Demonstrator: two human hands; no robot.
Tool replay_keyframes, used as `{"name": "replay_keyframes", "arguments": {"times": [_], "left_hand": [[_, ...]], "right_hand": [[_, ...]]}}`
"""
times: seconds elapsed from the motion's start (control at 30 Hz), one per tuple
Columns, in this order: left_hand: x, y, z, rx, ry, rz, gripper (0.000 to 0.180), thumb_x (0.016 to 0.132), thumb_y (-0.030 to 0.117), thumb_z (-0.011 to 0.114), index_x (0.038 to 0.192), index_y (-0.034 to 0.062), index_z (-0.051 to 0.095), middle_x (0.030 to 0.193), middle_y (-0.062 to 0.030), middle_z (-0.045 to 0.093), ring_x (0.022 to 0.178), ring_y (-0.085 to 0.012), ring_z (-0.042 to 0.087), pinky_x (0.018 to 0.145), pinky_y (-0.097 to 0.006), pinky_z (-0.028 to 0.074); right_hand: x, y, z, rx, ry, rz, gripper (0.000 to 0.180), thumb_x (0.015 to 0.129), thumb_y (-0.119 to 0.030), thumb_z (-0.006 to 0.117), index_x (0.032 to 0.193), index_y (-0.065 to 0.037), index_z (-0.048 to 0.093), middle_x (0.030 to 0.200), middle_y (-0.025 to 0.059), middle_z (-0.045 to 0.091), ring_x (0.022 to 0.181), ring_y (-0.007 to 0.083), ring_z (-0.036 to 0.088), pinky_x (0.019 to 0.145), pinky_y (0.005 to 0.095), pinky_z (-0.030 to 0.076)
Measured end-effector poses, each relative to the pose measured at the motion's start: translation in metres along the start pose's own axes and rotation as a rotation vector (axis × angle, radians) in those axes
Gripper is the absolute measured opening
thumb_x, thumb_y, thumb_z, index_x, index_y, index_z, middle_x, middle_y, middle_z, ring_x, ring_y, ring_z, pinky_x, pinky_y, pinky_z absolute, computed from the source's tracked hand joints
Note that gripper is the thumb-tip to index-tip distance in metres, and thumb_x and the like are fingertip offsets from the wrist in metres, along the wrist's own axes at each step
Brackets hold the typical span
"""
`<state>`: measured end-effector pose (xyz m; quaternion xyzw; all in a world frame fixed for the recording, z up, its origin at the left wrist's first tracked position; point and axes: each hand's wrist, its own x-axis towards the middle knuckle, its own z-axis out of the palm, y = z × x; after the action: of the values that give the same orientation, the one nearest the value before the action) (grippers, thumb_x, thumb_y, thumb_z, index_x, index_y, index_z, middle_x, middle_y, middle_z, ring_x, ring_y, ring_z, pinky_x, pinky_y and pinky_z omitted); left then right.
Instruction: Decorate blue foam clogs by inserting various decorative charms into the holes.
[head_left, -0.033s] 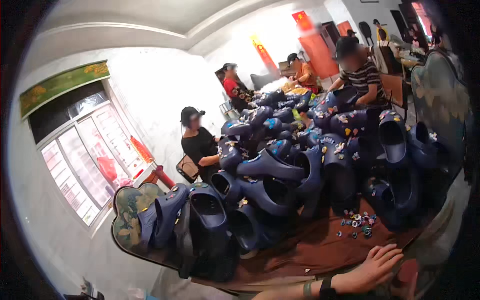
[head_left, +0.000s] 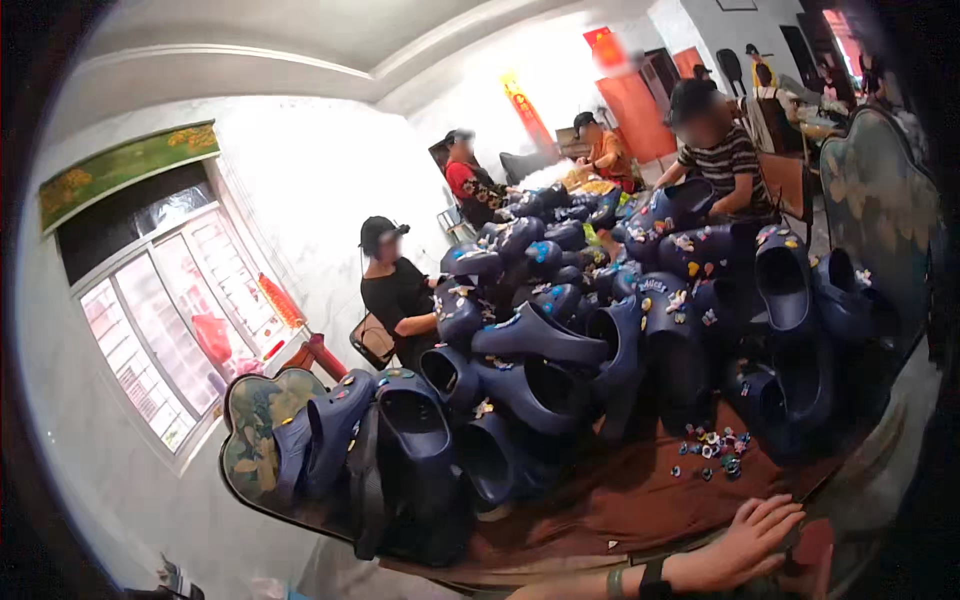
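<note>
One hand point(head_left: 745, 545), probably the left though the angle makes it hard to say, lies flat and released on the brown desk point(head_left: 640, 500), near scattered small charms point(head_left: 712, 450). Navy clogs point(head_left: 530, 370) are heaped behind. A green oblong sign point(head_left: 130, 165) hangs above the window, and red banners point(head_left: 525, 110) hang on the far wall.

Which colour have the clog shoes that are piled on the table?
Dark navy blue clog shoes, seen best in the head view.

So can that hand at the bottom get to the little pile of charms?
Probably yes. The hand rests flat on the brown tabletop, and only bare table lies between it and the small charms; the blue clogs stand farther back.
</note>
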<state>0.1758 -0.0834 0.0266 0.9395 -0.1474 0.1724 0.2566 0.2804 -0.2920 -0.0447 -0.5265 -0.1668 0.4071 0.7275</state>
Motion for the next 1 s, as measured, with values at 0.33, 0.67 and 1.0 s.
{"name": "replay_keyframes", "arguments": {"times": [0.33, 0.67, 1.0], "left_hand": [[0.016, 0.040, 0.010, -0.552, 0.320, -0.203, 0.094, 0.062, 0.055, 0.087, 0.130, 0.0043, 0.046, 0.123, -0.0169, 0.050, 0.112, -0.0368, 0.046, 0.095, -0.046, 0.038], [0.003, 0.012, -0.050, -0.391, -0.142, 0.014, 0.114, 0.066, 0.048, 0.085, 0.150, 0.0007, 0.024, 0.152, -0.0200, 0.029, 0.143, -0.0350, 0.024, 0.117, -0.046, 0.019], [-0.152, -0.060, -0.070, -0.478, 0.453, -0.835, 0.056, 0.088, -0.007, 0.064, 0.141, 0.0023, 0.047, 0.134, -0.0104, 0.055, 0.108, -0.0209, 0.057, 0.090, -0.029, 0.047]], "right_hand": [[0.015, -0.040, 0.117, -0.199, -0.310, -0.303, 0.062, 0.074, -0.020, 0.074, 0.130, -0.005, 0.052, 0.128, 0.0111, 0.055, 0.119, 0.0273, 0.053, 0.101, 0.0444, 0.043], [0.015, 0.009, 0.019, -0.742, -0.352, -0.455, 0.075, 0.066, -0.009, 0.082, 0.134, -0.005, 0.049, 0.131, 0.0087, 0.057, 0.121, 0.0213, 0.053, 0.107, 0.0385, 0.040], [0.014, -0.044, -0.088, -0.204, 0.983, -0.159, 0.047, 0.076, -0.015, 0.076, 0.119, -0.007, 0.058, 0.110, 0.0020, 0.061, 0.101, 0.0166, 0.057, 0.091, 0.0345, 0.047]]}}
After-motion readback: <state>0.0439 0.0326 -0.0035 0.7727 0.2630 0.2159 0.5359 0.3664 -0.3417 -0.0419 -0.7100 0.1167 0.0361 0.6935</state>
